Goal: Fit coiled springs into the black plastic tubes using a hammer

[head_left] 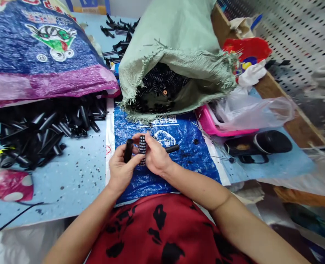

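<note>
My left hand (121, 168) is closed around a black plastic tube (128, 149), held upright over the blue woven sheet (184, 154). My right hand (154, 157) pinches a short black-and-white ribbed piece (142, 145) right beside the tube, the two hands touching. A longer black rod (172, 148) sticks out to the right from behind my right hand's fingers. Straight ahead lies an open pale green woven sack (176, 55) with several black-and-white parts (158, 86) inside.
A heap of black plastic tubes (45, 126) lies at the left under a blue and pink printed bag (41, 51). More black parts (118, 33) lie at the back. A pink tray (209, 124), a clear plastic bag (253, 110), and a black tool (261, 143) sit at the right.
</note>
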`<state>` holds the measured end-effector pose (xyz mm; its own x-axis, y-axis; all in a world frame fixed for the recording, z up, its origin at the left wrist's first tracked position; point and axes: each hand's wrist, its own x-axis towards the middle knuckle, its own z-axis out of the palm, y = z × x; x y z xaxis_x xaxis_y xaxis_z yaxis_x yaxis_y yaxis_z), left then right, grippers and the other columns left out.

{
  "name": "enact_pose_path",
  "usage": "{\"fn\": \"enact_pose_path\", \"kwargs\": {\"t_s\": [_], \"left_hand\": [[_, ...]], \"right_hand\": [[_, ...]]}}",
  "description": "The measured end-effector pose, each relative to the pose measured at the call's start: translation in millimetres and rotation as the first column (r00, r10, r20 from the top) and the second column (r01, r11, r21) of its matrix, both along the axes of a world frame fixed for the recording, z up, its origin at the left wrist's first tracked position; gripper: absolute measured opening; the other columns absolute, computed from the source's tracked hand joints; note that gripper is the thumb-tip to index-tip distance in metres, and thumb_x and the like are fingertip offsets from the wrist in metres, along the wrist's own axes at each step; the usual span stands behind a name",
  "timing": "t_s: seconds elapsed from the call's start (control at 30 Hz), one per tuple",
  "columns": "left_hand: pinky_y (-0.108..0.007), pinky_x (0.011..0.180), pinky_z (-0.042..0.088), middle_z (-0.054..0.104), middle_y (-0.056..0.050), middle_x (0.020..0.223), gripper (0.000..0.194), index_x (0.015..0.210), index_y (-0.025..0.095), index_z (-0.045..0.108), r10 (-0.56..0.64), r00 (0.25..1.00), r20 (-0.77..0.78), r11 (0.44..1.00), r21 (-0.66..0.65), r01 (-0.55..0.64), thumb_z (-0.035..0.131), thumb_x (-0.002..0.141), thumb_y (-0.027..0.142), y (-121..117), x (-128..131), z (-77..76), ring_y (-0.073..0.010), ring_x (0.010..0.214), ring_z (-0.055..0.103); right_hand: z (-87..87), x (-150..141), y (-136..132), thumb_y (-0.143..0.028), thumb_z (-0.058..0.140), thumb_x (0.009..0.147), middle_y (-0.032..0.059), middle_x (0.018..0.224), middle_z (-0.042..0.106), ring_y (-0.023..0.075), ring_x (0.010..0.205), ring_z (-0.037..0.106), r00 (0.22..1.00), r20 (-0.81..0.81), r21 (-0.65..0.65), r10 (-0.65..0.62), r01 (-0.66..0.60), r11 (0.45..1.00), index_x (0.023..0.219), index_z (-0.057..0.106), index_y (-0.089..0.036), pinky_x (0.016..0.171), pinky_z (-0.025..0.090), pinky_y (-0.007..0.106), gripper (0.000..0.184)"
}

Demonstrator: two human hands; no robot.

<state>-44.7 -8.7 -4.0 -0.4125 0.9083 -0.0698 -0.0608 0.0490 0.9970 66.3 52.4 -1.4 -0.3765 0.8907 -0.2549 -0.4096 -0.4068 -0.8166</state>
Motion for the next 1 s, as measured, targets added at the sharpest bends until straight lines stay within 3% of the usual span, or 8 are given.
{"fn": "enact_pose_path", "kwargs": {"t_s": [0.07, 0.13, 0.23, 0.3, 0.37, 0.53, 0.77, 1.0], "left_hand": [[-0.027, 0.070, 0.054, 0.073, 0.000, 0.082, 0.028, 0.088, 0.021, 0.075, -0.025, 0.998, -0.059, 1.000, 0.001, 0.026, 0.091, 0.071, 0.035, 1.9, 2.2, -0.9, -0.0151, 0.073, 0.063], [-0.027, 0.065, 0.052, 0.070, 0.001, 0.076, 0.024, 0.084, 0.020, 0.076, -0.030, 0.997, -0.064, 0.999, -0.026, 0.029, 0.089, 0.074, 0.037, 0.6, -0.2, -0.9, -0.0145, 0.067, 0.060], [-0.027, 0.060, 0.049, 0.068, 0.000, 0.073, 0.028, 0.085, 0.020, 0.077, -0.017, 1.000, 0.002, 0.997, -0.072, 0.018, 0.091, 0.072, 0.041, -6.0, -7.1, 1.1, -0.0141, 0.063, 0.056], [-0.028, 0.062, 0.049, 0.070, -0.001, 0.076, 0.033, 0.087, 0.021, 0.077, -0.030, 0.999, 0.029, 0.996, -0.084, 0.032, 0.093, 0.070, 0.044, -10.7, -10.5, 3.0, -0.0148, 0.066, 0.057], [-0.028, 0.063, 0.049, 0.068, -0.001, 0.076, 0.034, 0.085, 0.021, 0.076, -0.045, 0.999, 0.031, 0.995, -0.085, 0.047, 0.090, 0.075, 0.050, -14.1, -11.6, 4.8, -0.0148, 0.066, 0.056], [-0.028, 0.063, 0.045, 0.057, -0.001, 0.068, 0.053, 0.073, 0.021, 0.066, -0.037, 0.998, -0.047, 0.995, -0.092, 0.033, 0.052, 0.102, 0.063, -17.2, -7.7, 7.5, -0.0145, 0.064, 0.050], [-0.032, 0.083, 0.057, 0.076, -0.003, 0.093, 0.035, 0.097, 0.023, 0.077, -0.052, 0.922, 0.385, 0.990, -0.103, 0.099, 0.083, 0.083, 0.054, -16.5, -5.5, 6.3, -0.0187, 0.087, 0.070], [-0.033, 0.064, 0.058, 0.072, -0.002, 0.074, 0.043, 0.093, 0.020, 0.072, -0.087, 0.851, 0.518, 0.944, -0.230, 0.236, 0.091, 0.072, 0.052, -12.7, -20.7, 6.7, -0.0185, 0.063, 0.068]], "right_hand": [[-3.4, 0.4, -2.7, -0.075, 0.051, 0.098, 0.0099, 0.117, 0.072, 0.0217, 0.106, 0.070, 0.993, 0.108, 0.125, 0.053, -0.067, 0.990, 0.116, 0.069, -0.022, 0.100, 0.059, 0.039, 0.059], [-7.2, 9.8, -1.4, -0.079, 0.051, 0.096, 0.0148, 0.149, 0.059, 0.0282, 0.137, 0.059, 0.955, 0.288, 0.356, 0.074, -0.178, 0.917, 0.143, 0.059, -0.023, 0.113, 0.053, 0.045, 0.073], [-12.6, 33.3, 4.9, -0.080, 0.075, 0.077, 0.0141, 0.177, 0.020, 0.0360, 0.164, 0.025, 0.843, 0.537, 0.698, -0.031, -0.423, 0.578, 0.169, 0.021, -0.030, 0.124, 0.044, 0.055, 0.118], [-15.1, 45.8, 8.5, -0.067, 0.084, 0.079, 0.0150, 0.177, 0.020, 0.0361, 0.164, 0.025, 0.806, 0.583, 0.788, -0.104, -0.529, 0.313, 0.171, 0.009, -0.034, 0.126, 0.040, 0.057, 0.123], [-15.8, 51.6, 9.2, -0.052, 0.081, 0.088, 0.0172, 0.172, 0.033, 0.0335, 0.159, 0.038, 0.819, 0.555, 0.830, -0.147, -0.534, 0.160, 0.172, 0.007, -0.032, 0.126, 0.043, 0.054, 0.113], [-11.2, 50.1, -0.2, -0.055, 0.081, 0.087, 0.0225, 0.165, 0.044, 0.0359, 0.151, 0.050, 0.831, 0.487, 0.872, -0.270, -0.482, 0.088, 0.172, 0.008, -0.023, 0.121, 0.050, 0.053, 0.117], [-12.9, 48.9, -6.5, -0.057, 0.076, 0.092, 0.0286, 0.156, 0.051, 0.0353, 0.150, 0.051, 0.786, 0.436, 0.867, -0.438, -0.498, -0.030, 0.169, 0.017, -0.013, 0.117, 0.055, 0.051, 0.107], [-21.1, 53.1, -1.4, -0.073, 0.075, 0.084, 0.0262, 0.162, 0.046, 0.0358, 0.153, 0.047, 0.783, 0.548, 0.834, -0.293, -0.539, 0.120, 0.169, 0.018, -0.016, 0.122, 0.047, 0.054, 0.117]]}}
